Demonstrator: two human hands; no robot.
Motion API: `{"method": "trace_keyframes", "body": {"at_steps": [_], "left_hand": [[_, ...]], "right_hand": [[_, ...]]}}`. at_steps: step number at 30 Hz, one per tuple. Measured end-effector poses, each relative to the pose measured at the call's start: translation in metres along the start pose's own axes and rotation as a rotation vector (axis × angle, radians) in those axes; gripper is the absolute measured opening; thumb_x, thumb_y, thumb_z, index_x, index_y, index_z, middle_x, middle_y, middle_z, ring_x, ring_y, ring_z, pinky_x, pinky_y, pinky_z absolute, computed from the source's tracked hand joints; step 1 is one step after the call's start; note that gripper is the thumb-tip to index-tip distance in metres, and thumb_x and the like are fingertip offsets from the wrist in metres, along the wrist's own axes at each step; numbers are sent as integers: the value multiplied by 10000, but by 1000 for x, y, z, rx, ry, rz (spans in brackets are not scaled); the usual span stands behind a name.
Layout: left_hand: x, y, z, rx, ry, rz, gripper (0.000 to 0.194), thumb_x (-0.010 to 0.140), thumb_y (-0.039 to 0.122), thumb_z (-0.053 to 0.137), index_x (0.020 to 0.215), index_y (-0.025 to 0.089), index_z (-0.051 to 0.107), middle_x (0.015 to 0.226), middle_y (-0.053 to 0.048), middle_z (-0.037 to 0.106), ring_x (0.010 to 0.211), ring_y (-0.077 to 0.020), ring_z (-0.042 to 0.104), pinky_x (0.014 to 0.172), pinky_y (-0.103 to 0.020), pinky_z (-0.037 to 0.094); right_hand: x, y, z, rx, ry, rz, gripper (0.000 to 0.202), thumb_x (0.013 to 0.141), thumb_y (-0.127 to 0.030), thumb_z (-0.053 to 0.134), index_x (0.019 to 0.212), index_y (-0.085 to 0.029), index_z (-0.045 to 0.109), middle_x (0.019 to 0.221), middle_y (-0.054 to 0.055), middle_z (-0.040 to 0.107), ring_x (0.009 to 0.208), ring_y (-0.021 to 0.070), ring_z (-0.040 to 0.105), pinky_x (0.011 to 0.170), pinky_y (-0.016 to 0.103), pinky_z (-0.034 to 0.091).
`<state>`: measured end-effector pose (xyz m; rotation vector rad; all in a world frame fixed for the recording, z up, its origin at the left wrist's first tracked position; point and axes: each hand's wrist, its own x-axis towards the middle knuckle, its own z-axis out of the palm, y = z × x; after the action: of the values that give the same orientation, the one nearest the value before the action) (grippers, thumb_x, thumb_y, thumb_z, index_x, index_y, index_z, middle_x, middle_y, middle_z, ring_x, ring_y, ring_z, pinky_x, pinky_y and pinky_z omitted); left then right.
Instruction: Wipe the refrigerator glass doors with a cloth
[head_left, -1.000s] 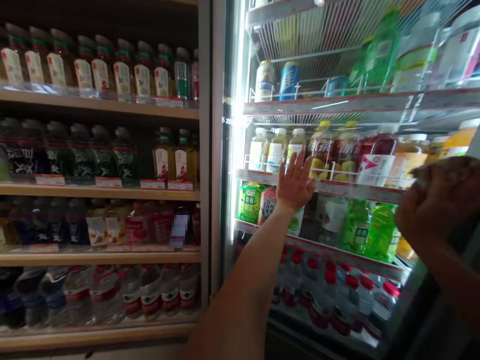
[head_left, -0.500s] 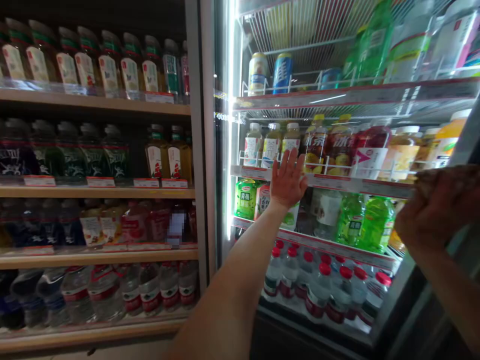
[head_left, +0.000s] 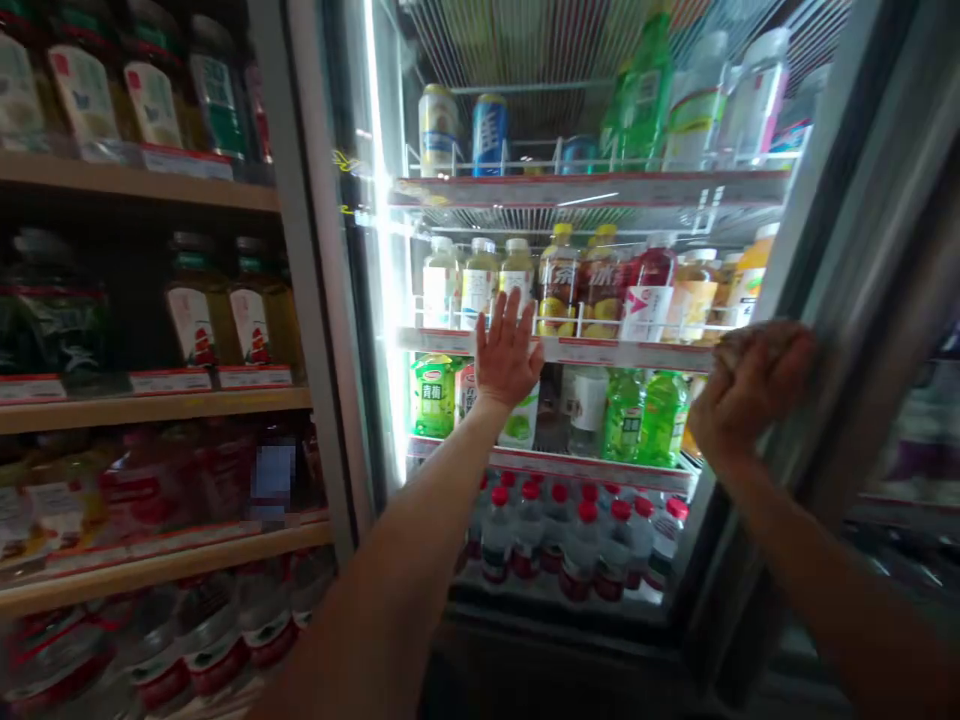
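My left hand [head_left: 508, 352] is spread flat, palm forward, against what looks like the glass door of a lit drinks fridge, level with its middle shelf. Its fingers are apart and hold nothing. At the right side of the door, my right hand [head_left: 739, 410] is closed on a crumpled brownish cloth [head_left: 761, 340], near the metal door frame [head_left: 806, 210]. Behind the glass stand tea bottles [head_left: 517, 265], a red drink bottle [head_left: 651, 285] and green bottles [head_left: 664, 415]. My left hand partly covers the bottles behind it.
Left of the fridge is an open wooden shelf unit [head_left: 150, 405] with bottled drinks. Cans [head_left: 490, 135] and tall bottles line the fridge's top shelf, and red-capped water bottles [head_left: 585, 550] its bottom. More shelved goods [head_left: 915, 440] show dimly at far right.
The view has turned right, so fridge and shelves appear further left and more of my right arm shows. My left hand stays at about the same spot; my right hand still grips the cloth.
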<state>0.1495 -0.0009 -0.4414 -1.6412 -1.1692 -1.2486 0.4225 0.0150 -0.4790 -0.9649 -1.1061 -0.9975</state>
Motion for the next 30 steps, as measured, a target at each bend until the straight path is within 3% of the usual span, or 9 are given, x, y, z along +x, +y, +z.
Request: {"method": "trace_keyframes", "body": {"at_steps": [4,6,8,13,16,21,24,28,30], "left_hand": [[1,-3,2,-24,24,-5,550,876,361,358,1392,172,344,1499,-80,278,1414,-206,149,1161,-440,63],[1,-4,3,-30,42,3,551,874,369,363,1388,171,350,1498,-81,280,1414,-202,149,1161,-434,63],[1,-6,4,-41,58,14,557,874,382,366,1388,168,351,1499,-83,276,1416,-200,142,1162,-428,61],[1,-8,7,-76,90,30,564,871,389,377,1386,160,354,1500,-89,271,1417,-204,133,1164,-420,35],[1,-9,9,-88,123,46,572,870,394,383,1386,148,352,1495,-105,281,1416,-212,138,1160,-422,33],[1,-11,11,-65,159,75,561,874,393,388,1375,142,369,1480,-126,306,1410,-222,162,1153,-427,69],[0,-12,11,-47,184,88,554,874,386,394,1370,140,380,1470,-135,324,1407,-226,175,1150,-430,84],[1,-13,12,-59,192,89,558,870,384,401,1372,143,378,1473,-130,321,1407,-227,175,1150,-436,78],[3,-13,13,-61,195,88,560,867,383,407,1373,145,376,1477,-126,314,1408,-227,172,1151,-438,78]], "right_hand": [[-23,-70,-5,67,-243,-259,490,839,-215,389,1326,-220,439,1468,122,310,1385,301,232,1045,545,303],[-36,-86,-8,94,-330,-391,466,843,-203,413,1303,-266,460,1437,78,377,1390,263,234,1087,520,265],[-41,-71,-12,84,-305,-398,448,850,-200,426,1289,-272,475,1423,79,400,1380,256,262,1097,523,245],[-28,8,-19,-25,-72,-22,500,863,-222,411,1363,-198,398,1486,159,265,1361,293,286,1035,528,322],[-31,-9,-16,5,-66,9,537,856,-199,395,1391,-203,353,1508,145,213,1370,294,260,1026,524,329],[-54,-82,-14,133,-285,-251,493,845,-158,413,1331,-238,438,1475,95,314,1395,273,209,1089,512,248],[-55,-62,-19,128,-281,-249,507,845,-154,427,1340,-263,423,1468,79,331,1383,255,250,1095,506,258],[-42,-2,-25,32,-92,-7,552,864,-169,409,1406,-236,326,1508,109,232,1370,268,271,1060,506,330],[-42,1,-25,26,-60,31,568,862,-156,395,1420,-211,301,1517,126,198,1382,282,240,1058,519,332]]}}
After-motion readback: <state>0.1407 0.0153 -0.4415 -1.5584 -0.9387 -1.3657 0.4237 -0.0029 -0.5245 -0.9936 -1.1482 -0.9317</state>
